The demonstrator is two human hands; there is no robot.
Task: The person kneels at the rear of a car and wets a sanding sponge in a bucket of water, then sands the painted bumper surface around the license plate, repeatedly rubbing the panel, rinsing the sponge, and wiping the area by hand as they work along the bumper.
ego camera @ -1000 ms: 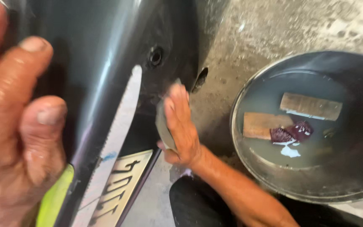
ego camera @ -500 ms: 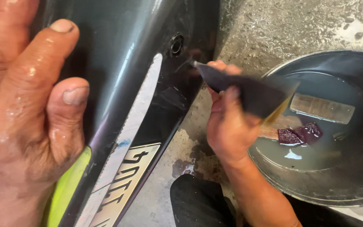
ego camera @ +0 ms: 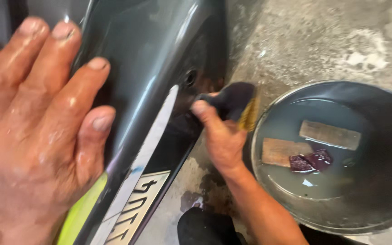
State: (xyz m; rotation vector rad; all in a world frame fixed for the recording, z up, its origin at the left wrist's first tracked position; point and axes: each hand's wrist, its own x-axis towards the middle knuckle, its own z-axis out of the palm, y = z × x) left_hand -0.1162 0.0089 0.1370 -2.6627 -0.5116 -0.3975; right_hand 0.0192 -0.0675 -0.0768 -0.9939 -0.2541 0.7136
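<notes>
A glossy dark grey body panel [ego camera: 159, 59] with a white stripe and a yellow-green edge runs through the middle of the view. My left hand [ego camera: 41, 136], wet, lies flat on its left side with the fingers spread. My right hand [ego camera: 221, 136] is lower and to the right, holding a folded dark sheet of sandpaper [ego camera: 232, 102] against the panel's right edge, close to a small round hole [ego camera: 190, 77].
A round metal basin [ego camera: 386, 113] of murky water stands on the wet concrete floor [ego camera: 305, 41] at right. In the water lie two tan sandpaper strips [ego camera: 330, 134] and a small dark purple scrap [ego camera: 311, 161]. Something dark [ego camera: 205, 229] sits at the bottom edge.
My right hand has carried the dark sheet from over the basin back to the panel's edge. My left hand has shifted down the panel, more fingers now in view.
</notes>
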